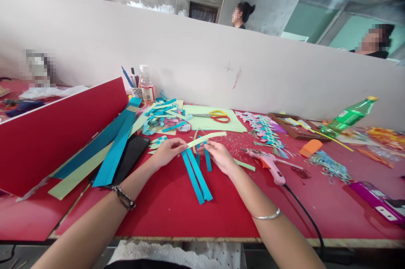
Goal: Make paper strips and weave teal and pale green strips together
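Observation:
My left hand (169,150) and my right hand (218,155) meet over the red table (164,214), both pinched on a small weave of paper strips. Blue strips (196,174) hang down from the weave toward me, and a pale green strip (205,137) sticks out to the upper right. Each wrist wears a bracelet. A small woven blue and green piece (159,141) lies just beyond my left hand.
Long blue and green paper strips (104,150) and a black phone (131,157) lie left, beside a red board (57,134). Scissors (217,115) rest on green paper behind. A pink glue gun (268,163) lies right, its cord running off the front edge. A green bottle (348,117) lies tipped; two people stand beyond the partition.

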The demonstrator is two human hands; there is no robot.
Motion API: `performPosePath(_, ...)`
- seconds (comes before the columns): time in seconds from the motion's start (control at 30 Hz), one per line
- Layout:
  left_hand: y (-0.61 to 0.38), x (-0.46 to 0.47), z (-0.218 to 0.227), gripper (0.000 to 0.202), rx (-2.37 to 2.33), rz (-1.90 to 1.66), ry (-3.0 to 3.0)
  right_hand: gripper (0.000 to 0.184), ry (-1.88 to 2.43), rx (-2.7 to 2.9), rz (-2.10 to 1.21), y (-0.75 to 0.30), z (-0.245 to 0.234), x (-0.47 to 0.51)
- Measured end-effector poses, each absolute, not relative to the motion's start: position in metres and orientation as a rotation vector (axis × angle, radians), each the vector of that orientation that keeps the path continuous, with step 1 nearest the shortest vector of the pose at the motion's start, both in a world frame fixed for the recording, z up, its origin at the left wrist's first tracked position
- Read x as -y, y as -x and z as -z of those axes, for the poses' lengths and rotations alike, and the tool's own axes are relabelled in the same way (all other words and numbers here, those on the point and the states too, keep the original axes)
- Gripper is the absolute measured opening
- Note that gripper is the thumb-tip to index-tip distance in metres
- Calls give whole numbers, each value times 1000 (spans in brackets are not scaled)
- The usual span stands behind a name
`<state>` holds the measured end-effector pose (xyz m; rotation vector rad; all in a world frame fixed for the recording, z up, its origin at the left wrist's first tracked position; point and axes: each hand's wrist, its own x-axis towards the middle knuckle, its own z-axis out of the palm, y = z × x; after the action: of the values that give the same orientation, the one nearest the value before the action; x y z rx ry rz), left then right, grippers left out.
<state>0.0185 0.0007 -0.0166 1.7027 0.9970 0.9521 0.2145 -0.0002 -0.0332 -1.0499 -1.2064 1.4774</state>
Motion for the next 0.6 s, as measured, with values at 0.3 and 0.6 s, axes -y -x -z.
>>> performPosePath(0.3,-18,2,13,27,-999,-1053,-1602,32,1027,1235,-1096,-225,27,-7)
performPosePath(0.6,-19,6,9,24,-909,-1105,-1414,22,580,940,-1547,-227,12,2)
